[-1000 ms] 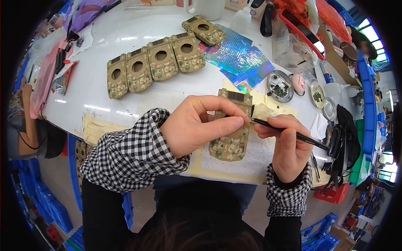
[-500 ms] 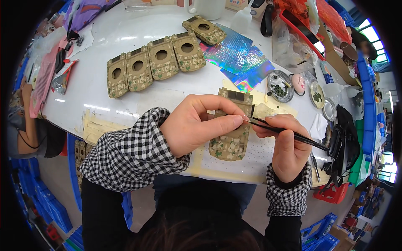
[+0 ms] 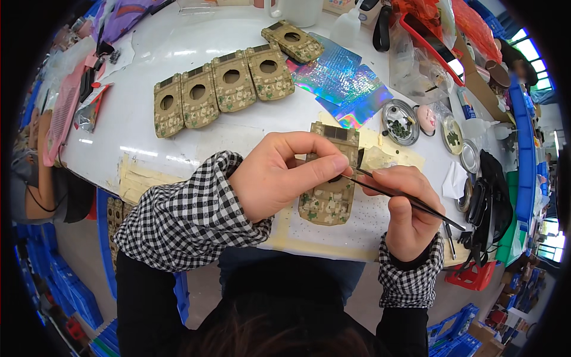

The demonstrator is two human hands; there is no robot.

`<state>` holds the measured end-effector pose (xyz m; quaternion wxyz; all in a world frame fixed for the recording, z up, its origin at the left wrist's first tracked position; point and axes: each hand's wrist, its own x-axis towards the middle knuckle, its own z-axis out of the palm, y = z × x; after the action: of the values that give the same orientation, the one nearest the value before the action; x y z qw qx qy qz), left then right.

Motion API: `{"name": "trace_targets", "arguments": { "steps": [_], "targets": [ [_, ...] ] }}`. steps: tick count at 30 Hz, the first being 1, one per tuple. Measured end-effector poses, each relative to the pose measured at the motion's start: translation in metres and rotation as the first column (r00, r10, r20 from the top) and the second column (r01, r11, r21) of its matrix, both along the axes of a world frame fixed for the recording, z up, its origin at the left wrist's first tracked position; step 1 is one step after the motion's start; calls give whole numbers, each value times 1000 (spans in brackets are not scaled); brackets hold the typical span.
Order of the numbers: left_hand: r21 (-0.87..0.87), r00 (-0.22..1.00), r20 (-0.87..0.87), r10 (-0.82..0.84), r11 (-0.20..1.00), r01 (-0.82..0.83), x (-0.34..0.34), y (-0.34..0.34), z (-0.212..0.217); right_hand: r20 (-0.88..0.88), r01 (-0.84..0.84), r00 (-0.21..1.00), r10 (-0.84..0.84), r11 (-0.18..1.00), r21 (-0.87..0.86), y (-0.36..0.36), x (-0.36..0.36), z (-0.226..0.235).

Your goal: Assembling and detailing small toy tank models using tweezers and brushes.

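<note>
My right hand holds a pair of black tweezers slantwise, its two arms a little apart toward the tips. Thumb and forefinger of my left hand are pinched together right at those tips; whatever they grip is too small to make out. Beneath both hands lies a camouflage model tank hull, its middle partly covered by my fingers. Beyond my left hand stands a row of several similar hulls with round openings in their tops. Another hull sits behind the row's right end.
Shiny holographic sheets lie beyond the hull. To the right are a round tin of small dark green pieces, more tins, a white tissue and a black bag. A co-worker's arm shows at far left.
The tweezers have tilted slightly and their arms now look further apart at the tips. My left thumb and forefinger have shifted a little while staying pinched. The hulls stay put.
</note>
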<state>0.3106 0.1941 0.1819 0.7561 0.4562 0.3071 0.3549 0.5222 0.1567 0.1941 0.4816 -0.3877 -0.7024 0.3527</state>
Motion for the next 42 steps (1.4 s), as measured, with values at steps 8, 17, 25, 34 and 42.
{"name": "trace_targets", "arguments": {
  "steps": [8, 17, 25, 34, 42],
  "targets": [
    [27, 1000, 7, 8, 1000, -8, -1, 0, -2, -49, 5, 999, -5, 1000, 2, -2, 0, -1],
    [36, 1000, 4, -8, 999, 8, 1, -1, -2, -296, 4, 954, -50, 988, -155, -4, -2, -5],
    [20, 1000, -7, -24, 1000, 24, -1, -2, 0, -277, -46, 961, 11, 992, -117, -2, -3, -6],
    [21, 1000, -16, -23, 1000, 23, 0, -2, -1, -273, -43, 962, 10, 993, -112, -3, -4, -6],
    [18, 1000, 24, -19, 1000, 19, 0, -2, -2, -286, -51, 958, 12, 990, -130, -2, -5, -5]
  ]
}}
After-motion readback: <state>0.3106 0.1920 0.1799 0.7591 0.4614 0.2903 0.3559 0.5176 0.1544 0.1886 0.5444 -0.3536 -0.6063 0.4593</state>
